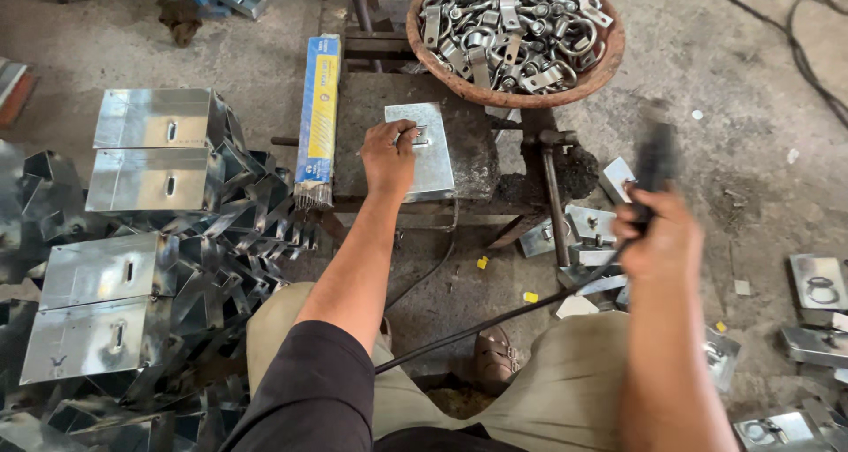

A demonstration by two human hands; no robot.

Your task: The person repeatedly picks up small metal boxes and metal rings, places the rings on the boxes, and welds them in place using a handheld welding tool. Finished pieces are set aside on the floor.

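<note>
My left hand (389, 156) rests on a shiny rectangular metal plate (433, 165) that lies on a dark steel work block (477, 143); the fingers pinch at a small piece near the plate's slot. My right hand (658, 236) is raised to the right of the block and grips a black electrode holder (655, 165), blurred by motion, with a black cable (495, 324) trailing back across my lap. A hammer (552, 192) leans against the block's right side.
A rusty bowl (609, 55) full of metal shackles stands behind the block. A blue and yellow pack of welding rods (318, 116) lies left of it. Stacks of folded metal boxes (150, 178) fill the left; finished plates with rings (817, 284) lie at the right.
</note>
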